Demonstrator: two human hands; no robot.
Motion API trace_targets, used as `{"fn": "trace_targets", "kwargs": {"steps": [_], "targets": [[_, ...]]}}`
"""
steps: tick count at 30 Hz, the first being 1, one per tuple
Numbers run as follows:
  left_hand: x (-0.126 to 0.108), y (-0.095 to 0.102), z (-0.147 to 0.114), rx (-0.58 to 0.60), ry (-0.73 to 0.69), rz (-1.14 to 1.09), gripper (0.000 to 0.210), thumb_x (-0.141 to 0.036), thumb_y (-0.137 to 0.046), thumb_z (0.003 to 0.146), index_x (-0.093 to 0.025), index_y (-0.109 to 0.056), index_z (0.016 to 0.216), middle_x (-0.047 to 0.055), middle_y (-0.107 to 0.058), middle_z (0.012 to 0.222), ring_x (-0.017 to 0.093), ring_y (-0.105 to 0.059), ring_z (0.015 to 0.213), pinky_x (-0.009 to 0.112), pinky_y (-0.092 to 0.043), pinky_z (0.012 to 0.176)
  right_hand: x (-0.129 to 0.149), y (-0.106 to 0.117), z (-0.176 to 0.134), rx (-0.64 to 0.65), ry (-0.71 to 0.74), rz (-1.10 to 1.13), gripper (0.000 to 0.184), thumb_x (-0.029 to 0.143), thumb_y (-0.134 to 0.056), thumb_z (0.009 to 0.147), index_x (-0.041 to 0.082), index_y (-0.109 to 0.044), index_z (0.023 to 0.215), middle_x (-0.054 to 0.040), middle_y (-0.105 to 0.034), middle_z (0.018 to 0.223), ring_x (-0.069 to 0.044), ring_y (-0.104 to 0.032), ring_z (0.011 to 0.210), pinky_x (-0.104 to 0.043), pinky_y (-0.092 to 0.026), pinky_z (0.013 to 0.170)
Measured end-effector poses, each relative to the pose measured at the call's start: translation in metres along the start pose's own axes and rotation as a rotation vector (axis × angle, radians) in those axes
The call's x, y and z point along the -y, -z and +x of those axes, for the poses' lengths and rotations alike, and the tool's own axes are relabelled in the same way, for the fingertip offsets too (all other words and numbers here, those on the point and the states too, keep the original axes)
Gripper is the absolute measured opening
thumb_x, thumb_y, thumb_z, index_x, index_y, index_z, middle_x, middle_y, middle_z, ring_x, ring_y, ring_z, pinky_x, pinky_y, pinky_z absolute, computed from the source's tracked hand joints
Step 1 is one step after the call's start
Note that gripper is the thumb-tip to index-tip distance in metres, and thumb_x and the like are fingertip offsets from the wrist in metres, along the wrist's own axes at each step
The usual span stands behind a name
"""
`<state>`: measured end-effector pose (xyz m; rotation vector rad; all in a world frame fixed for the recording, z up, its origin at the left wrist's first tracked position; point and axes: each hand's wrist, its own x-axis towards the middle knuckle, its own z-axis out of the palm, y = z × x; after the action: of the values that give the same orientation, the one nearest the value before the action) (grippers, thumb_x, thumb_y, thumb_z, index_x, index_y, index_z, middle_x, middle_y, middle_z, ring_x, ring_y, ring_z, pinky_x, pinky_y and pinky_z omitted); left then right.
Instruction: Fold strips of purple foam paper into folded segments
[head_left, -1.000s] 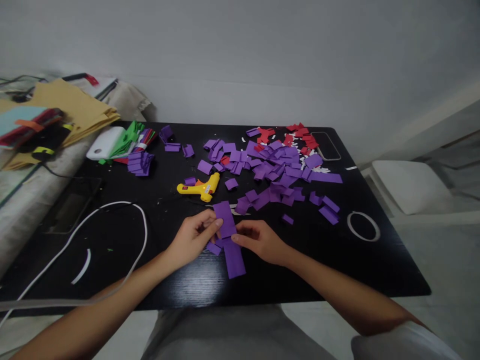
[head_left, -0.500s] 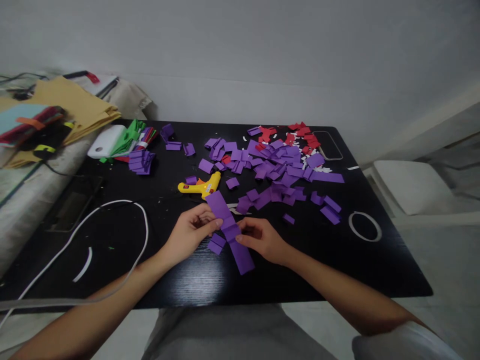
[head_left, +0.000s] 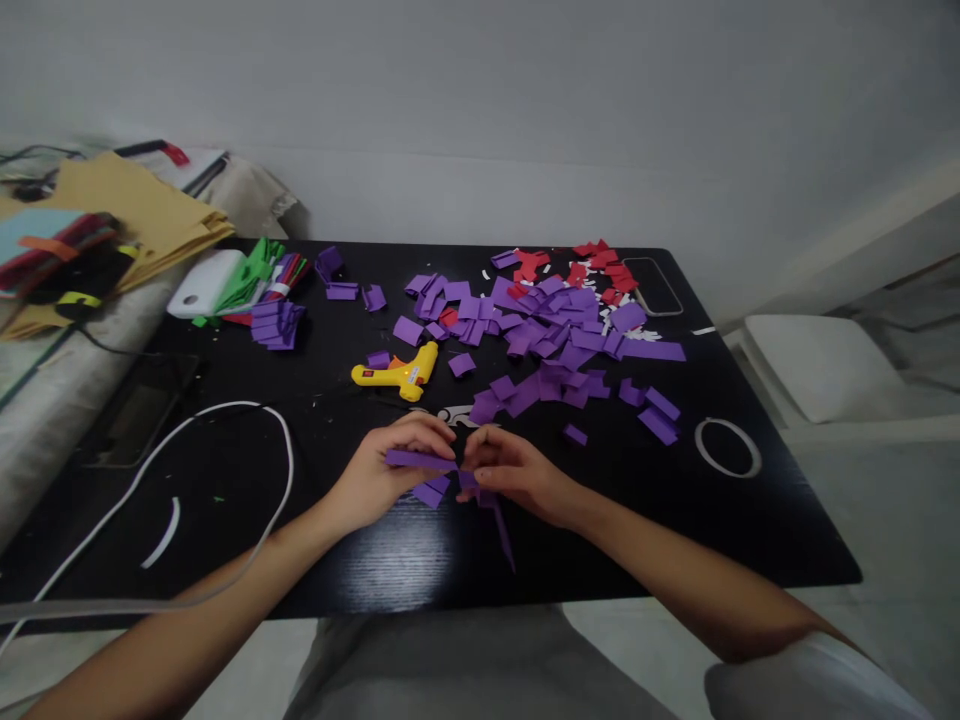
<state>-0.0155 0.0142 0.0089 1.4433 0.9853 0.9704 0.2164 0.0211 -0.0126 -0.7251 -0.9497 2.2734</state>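
Between my two hands is a creased purple paper strip [head_left: 421, 460], bent along its folds above the black table. My left hand [head_left: 382, 470] grips the strip's left end, which lies nearly edge-on to me. My right hand [head_left: 517, 472] pinches it near the middle, and the other end hangs down below those fingers. Under the left fingers a small folded purple piece [head_left: 432, 491] rests on the tabletop. Just beyond my hands are a pale, curly-handled object [head_left: 455, 415] and a yellow hot glue gun [head_left: 397, 374] lying on its side.
A heap of purple paper pieces [head_left: 551, 325] spreads over the back right, with red scraps [head_left: 604, 265] behind. A tape ring [head_left: 727, 447] lies at right. A white cable [head_left: 289, 450] loops across the left, near my left forearm. Bundled green strips [head_left: 251, 280] sit back left.
The purple strip was stretched out flat and slanting; now it is folded, its left end turned sideways and its lower end hanging edge-on. My hands have come closer together.
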Motion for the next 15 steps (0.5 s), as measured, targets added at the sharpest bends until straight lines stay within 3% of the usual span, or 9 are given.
{"fn": "trace_targets", "kwargs": {"steps": [7,12,15], "targets": [[0.0015,0.0019,-0.0008,0.043,-0.072,0.051,0.010,-0.020,-0.080,0.082,-0.020,-0.080,0.093,0.008,-0.074,0.107,0.023,-0.071,0.099,0.033,-0.055,0.089,0.0058,0.0013,0.0009,-0.111,0.036,0.000,0.036,0.024,-0.095,0.069,0.019,-0.072,0.096,0.0020,-0.071,0.087,-0.011,-0.068,0.073,-0.023,-0.055,0.072],[0.0004,0.0031,-0.0030,-0.037,-0.005,0.045,0.039,-0.011,-0.076,0.080,-0.022,-0.072,0.117,0.005,-0.072,0.112,0.022,-0.069,0.101,0.031,-0.055,0.087,0.0074,0.0017,0.0019,-0.166,0.107,0.015,0.031,0.024,-0.094,0.069,0.021,-0.075,0.094,0.0018,-0.071,0.086,-0.012,-0.067,0.073,-0.023,-0.056,0.069],[0.0027,0.0043,-0.0034,0.022,-0.045,-0.070,0.046,-0.018,-0.076,0.085,-0.023,-0.066,0.130,0.007,-0.067,0.119,0.022,-0.067,0.107,0.032,-0.056,0.091,0.0071,0.0024,0.0022,-0.218,0.128,0.014,0.032,0.022,-0.094,0.069,0.022,-0.076,0.095,0.0015,-0.072,0.087,-0.012,-0.067,0.075,-0.023,-0.056,0.069]]}}
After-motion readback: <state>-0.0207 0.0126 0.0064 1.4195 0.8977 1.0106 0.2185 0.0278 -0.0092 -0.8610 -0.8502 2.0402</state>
